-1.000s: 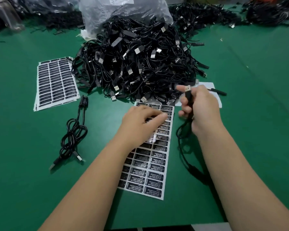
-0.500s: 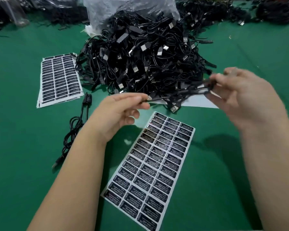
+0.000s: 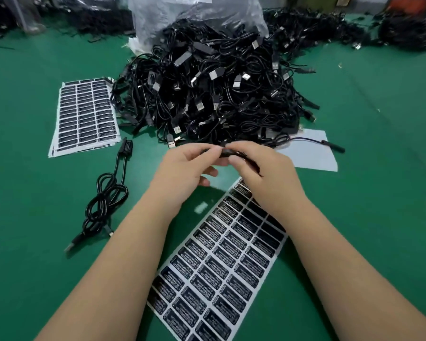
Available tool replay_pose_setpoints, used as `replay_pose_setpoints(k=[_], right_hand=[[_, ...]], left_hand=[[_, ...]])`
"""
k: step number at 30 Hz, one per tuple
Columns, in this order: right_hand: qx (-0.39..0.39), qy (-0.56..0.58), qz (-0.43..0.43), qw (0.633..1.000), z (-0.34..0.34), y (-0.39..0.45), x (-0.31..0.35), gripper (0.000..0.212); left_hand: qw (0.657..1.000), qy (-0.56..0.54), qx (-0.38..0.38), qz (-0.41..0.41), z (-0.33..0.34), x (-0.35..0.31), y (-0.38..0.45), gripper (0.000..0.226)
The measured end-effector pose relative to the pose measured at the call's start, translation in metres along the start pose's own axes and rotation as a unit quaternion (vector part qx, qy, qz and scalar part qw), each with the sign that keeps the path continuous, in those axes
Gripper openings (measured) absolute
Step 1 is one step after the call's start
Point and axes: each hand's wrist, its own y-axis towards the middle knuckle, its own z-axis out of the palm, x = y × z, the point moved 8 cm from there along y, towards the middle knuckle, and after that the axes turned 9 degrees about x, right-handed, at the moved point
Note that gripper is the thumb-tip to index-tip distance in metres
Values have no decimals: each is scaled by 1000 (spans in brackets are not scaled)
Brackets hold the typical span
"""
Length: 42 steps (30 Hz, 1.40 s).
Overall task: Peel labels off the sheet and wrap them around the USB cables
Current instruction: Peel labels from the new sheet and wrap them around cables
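A sheet of black labels (image 3: 221, 264) lies slanted on the green table in front of me, partly under my right forearm. Above its top end my left hand (image 3: 182, 173) and my right hand (image 3: 263, 173) meet, both pinching a black USB cable (image 3: 225, 152) between fingertips. The cable's black part shows between my thumbs and runs back under my right hand. Whether a label is on it is hidden by my fingers. A big heap of black USB cables (image 3: 217, 94) lies just beyond my hands.
A stack of label sheets (image 3: 86, 114) lies at the left. One coiled cable (image 3: 106, 195) lies alone left of my left arm. A bare white backing sheet (image 3: 310, 153) lies right of my hands. A clear plastic bag (image 3: 197, 16) stands behind the heap.
My left hand left the label sheet and rose. The two hands, first apart with the cable stretched between them, have come together on one short stretch of it. The sheet now lies slanted.
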Motion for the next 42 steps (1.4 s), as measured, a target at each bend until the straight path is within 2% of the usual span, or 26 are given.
replay_pose_setpoints(k=[2,5,7,10,11,12,13,14,15,17,19,20,22,24,28,31,33,36,40,42], right_hand=[[-11,34,7,999,-1,1,-6,21],[32,153,58,986,8,3,-21,26],[31,221,82,971,7,2,-26,26],[-9,314,108,943,4,1,-30,22],[-19,293,108,950,3,1,-30,19],[-18,217,90,972,1,1,-26,16],[0,102,63,993,0,2,-18,12],[34,1,29,999,4,2,-10,15],[75,-50,1,996,9,2,-5,24],[132,-34,13,991,9,0,-10,36],[145,-12,52,988,-2,-1,-26,37],[172,-26,69,982,-2,-3,-34,32],[238,-71,85,965,7,-10,-45,44],[258,-85,92,958,14,-12,-47,55],[236,-108,95,961,13,-10,-43,52],[243,-96,88,961,13,-11,-40,40],[239,-46,90,966,12,-13,-40,26],[203,77,114,970,5,-12,-42,23],[115,153,109,975,-9,-7,-41,18],[99,187,108,971,-12,-7,-40,23]], left_hand=[[999,18,-36,10,-9,0,1,10],[999,2,-43,13,-13,0,4,9],[998,-52,-26,-8,-9,4,7,9],[995,-89,34,-32,7,6,9,29],[997,-66,41,-30,12,6,9,30],[999,-26,32,-23,14,6,8,26],[1000,21,7,-15,14,5,8,22],[998,53,-22,-10,13,3,7,21],[997,61,-43,-11,12,4,7,22],[997,-17,-62,-42,8,10,9,23],[991,-97,-67,-62,3,12,10,23],[991,-92,-69,-68,0,12,11,25],[995,-37,-66,-71,-3,12,13,27],[997,11,-44,-66,-1,12,15,28],[994,93,18,-60,7,11,14,34],[991,124,21,-46,10,10,13,36],[990,138,-8,-38,9,9,13,38],[991,125,-47,-22,6,6,9,40],[992,126,28,-11,15,4,8,34],[994,104,38,-4,14,4,9,36]])
